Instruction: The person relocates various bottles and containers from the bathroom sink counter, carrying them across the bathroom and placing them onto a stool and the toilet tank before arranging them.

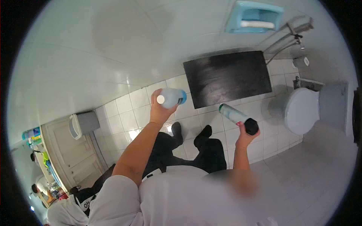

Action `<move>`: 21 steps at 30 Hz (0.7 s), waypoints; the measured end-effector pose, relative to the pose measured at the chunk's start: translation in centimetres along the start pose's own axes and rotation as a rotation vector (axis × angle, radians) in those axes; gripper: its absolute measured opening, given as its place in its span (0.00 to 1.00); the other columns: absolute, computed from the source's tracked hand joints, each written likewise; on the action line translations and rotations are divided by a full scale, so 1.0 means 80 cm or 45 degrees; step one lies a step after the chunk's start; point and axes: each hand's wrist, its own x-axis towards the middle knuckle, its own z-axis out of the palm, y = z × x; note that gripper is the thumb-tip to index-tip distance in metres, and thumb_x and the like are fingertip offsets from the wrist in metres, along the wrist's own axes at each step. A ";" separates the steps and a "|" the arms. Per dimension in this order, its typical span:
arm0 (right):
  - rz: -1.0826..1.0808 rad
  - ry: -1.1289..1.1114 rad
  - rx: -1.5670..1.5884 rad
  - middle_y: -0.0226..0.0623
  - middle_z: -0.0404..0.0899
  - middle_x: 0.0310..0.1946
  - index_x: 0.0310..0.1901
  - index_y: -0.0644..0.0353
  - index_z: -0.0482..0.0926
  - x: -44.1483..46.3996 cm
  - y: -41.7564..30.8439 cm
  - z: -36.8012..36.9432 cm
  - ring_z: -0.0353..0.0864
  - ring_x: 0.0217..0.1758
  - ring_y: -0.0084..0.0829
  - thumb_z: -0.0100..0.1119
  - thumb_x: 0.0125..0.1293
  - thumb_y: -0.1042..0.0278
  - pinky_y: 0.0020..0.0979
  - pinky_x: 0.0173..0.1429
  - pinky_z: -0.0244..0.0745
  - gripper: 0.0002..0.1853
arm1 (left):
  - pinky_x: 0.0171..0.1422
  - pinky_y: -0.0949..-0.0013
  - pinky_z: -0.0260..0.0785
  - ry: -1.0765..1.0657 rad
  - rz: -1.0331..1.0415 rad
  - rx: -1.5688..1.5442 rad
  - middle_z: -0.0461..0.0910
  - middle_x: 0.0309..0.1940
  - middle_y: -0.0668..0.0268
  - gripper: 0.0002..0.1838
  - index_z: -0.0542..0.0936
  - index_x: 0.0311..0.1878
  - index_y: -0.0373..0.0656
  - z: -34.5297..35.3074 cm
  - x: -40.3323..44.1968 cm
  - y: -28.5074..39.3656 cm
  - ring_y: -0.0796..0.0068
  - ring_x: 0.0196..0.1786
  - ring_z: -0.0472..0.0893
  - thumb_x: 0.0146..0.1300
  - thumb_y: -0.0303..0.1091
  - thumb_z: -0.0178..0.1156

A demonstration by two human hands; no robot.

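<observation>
My left hand (162, 110) is closed around a pale, translucent bottle (172, 97) with a white cap and a blue end. The bottle is tilted nearly on its side above the floor, its cap toward me. In my right hand (247, 137) is a pale green cylindrical bottle (234, 114) with a wide black cap; its far end is green and it is held at a slant. My fingers wrap its capped end. The two bottles are apart, the left one nearer the wall and the right one nearer the toilet.
A black rectangular mat (228, 78) lies on the tiled floor. At the right stands a toilet (301, 110) with its lid down. A light blue wall holder (235, 17) is above. Left are a grey bin (86, 124), a cabinet (69, 150) and, close by, another person's sleeve (68, 211).
</observation>
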 end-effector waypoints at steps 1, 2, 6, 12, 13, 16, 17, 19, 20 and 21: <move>0.240 0.032 0.374 0.44 0.61 0.50 0.55 0.59 0.49 0.003 -0.005 0.018 0.68 0.50 0.34 0.68 0.44 0.74 0.35 0.51 0.72 0.41 | 0.57 0.61 0.63 0.066 -0.066 -0.083 0.62 0.51 0.55 0.44 0.56 0.57 0.42 0.013 0.009 -0.018 0.57 0.55 0.65 0.35 0.33 0.71; 0.307 0.088 0.456 0.43 0.61 0.50 0.56 0.57 0.48 0.007 0.000 0.028 0.68 0.51 0.36 0.66 0.47 0.74 0.37 0.50 0.73 0.39 | 0.57 0.61 0.63 0.079 -0.081 -0.083 0.62 0.51 0.55 0.44 0.56 0.57 0.42 0.023 0.012 -0.034 0.57 0.55 0.65 0.35 0.33 0.71; 0.454 0.137 0.666 0.40 0.68 0.47 0.49 0.58 0.61 0.035 0.048 0.049 0.71 0.49 0.39 0.64 0.51 0.68 0.41 0.50 0.75 0.26 | 0.56 0.63 0.64 0.153 -0.232 -0.456 0.62 0.51 0.55 0.44 0.56 0.57 0.40 0.057 0.025 -0.076 0.62 0.54 0.67 0.37 0.34 0.71; 0.267 -0.205 0.609 0.38 0.68 0.47 0.50 0.55 0.64 0.071 0.105 0.097 0.70 0.50 0.36 0.58 0.57 0.66 0.43 0.55 0.70 0.20 | 0.54 0.62 0.65 0.272 -0.190 -0.606 0.63 0.51 0.56 0.43 0.57 0.57 0.41 0.099 0.046 -0.126 0.61 0.53 0.68 0.36 0.36 0.71; 0.252 -0.244 0.594 0.38 0.68 0.47 0.50 0.55 0.64 0.085 0.122 0.106 0.70 0.50 0.36 0.58 0.57 0.66 0.43 0.55 0.70 0.20 | 0.54 0.62 0.65 0.279 -0.122 -0.513 0.63 0.51 0.56 0.43 0.58 0.56 0.42 0.103 0.055 -0.131 0.59 0.54 0.68 0.36 0.37 0.70; 0.021 -0.385 0.487 0.38 0.63 0.57 0.59 0.57 0.58 0.130 0.177 0.119 0.67 0.55 0.41 0.55 0.59 0.67 0.42 0.59 0.63 0.27 | 0.54 0.60 0.65 0.360 -0.040 -0.402 0.64 0.51 0.57 0.42 0.60 0.56 0.45 0.108 0.070 -0.145 0.56 0.54 0.67 0.35 0.38 0.70; 0.005 -0.403 0.479 0.38 0.63 0.57 0.59 0.57 0.58 0.146 0.198 0.115 0.67 0.55 0.41 0.55 0.59 0.67 0.42 0.59 0.63 0.27 | 0.54 0.60 0.65 0.419 0.005 -0.379 0.64 0.51 0.57 0.41 0.60 0.56 0.46 0.110 0.074 -0.151 0.55 0.54 0.67 0.35 0.39 0.70; 0.080 -0.832 0.724 0.37 0.65 0.54 0.55 0.63 0.61 0.149 0.194 0.128 0.66 0.54 0.40 0.54 0.60 0.69 0.38 0.57 0.66 0.23 | 0.54 0.60 0.65 0.449 0.007 -0.461 0.64 0.51 0.57 0.41 0.61 0.55 0.47 0.118 0.079 -0.169 0.55 0.54 0.68 0.34 0.38 0.70; 0.209 -0.842 0.786 0.39 0.62 0.58 0.61 0.61 0.56 0.136 0.195 0.141 0.65 0.56 0.47 0.60 0.55 0.57 0.42 0.62 0.59 0.35 | 0.55 0.61 0.65 0.493 0.055 -0.433 0.66 0.50 0.57 0.42 0.61 0.55 0.45 0.119 0.079 -0.181 0.58 0.53 0.69 0.33 0.39 0.71; 0.226 -0.861 0.752 0.40 0.62 0.58 0.61 0.61 0.56 0.137 0.199 0.153 0.65 0.56 0.46 0.60 0.55 0.57 0.41 0.62 0.59 0.36 | 0.55 0.62 0.64 0.529 0.095 -0.400 0.67 0.49 0.56 0.44 0.61 0.55 0.42 0.124 0.080 -0.191 0.60 0.53 0.70 0.33 0.41 0.71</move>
